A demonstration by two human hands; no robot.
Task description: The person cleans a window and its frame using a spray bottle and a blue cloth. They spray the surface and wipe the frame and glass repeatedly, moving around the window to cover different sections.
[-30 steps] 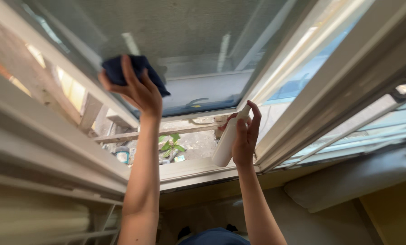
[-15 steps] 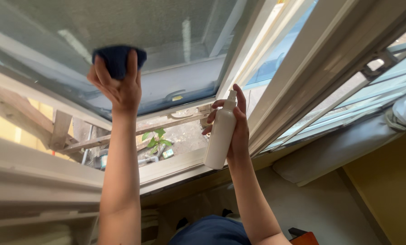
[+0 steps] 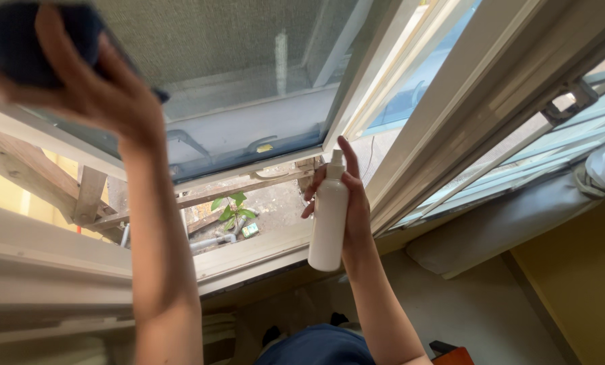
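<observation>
Dark blue cloth (image 3: pixel 18 40) gripped in left hand (image 3: pixel 86 88); right hand (image 3: pixel 353 203) grips white spray bottle (image 3: pixel 329 216).

Our arms are bare from wrist to past the elbow, with no sleeves, watch or rings showing on the left hand (image 3: pixel 92 88) or right hand (image 3: pixel 353 203). Below, we wear dark blue clothing (image 3: pixel 316 348).

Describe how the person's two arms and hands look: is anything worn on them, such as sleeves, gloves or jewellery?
Both arms are bare from the wrists down to where they leave the picture; no sleeve shows. The left hand and the right hand wear no gloves, and no ring, watch or bracelet is visible. The left hand is blurred, so small details there cannot be told. Blue clothing shows at the bottom edge.
</observation>
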